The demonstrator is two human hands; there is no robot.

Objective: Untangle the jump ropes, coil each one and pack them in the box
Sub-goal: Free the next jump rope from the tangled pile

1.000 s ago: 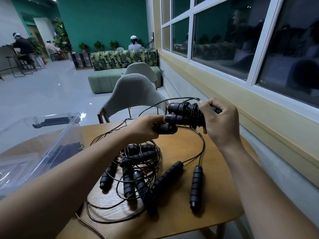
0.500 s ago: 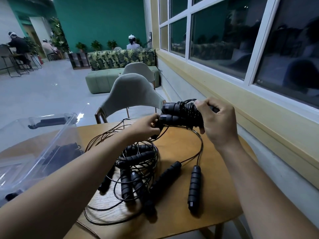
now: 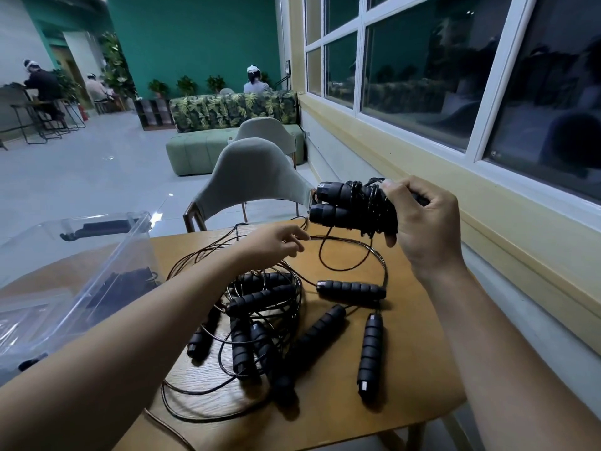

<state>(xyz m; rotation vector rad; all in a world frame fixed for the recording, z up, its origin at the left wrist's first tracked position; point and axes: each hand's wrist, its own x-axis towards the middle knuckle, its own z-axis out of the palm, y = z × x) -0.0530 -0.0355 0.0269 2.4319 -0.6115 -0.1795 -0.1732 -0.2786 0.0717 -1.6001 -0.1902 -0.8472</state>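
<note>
I see my right hand (image 3: 422, 232) wrapped around a coiled jump rope (image 3: 348, 206), held above the far right of the wooden table (image 3: 419, 369). My left hand (image 3: 273, 244) pinches its loose cord (image 3: 320, 252) just beside it. The tangled jump ropes (image 3: 260, 320) lie mid-table, and the clear plastic box (image 3: 107, 255) stands at the left.
</note>
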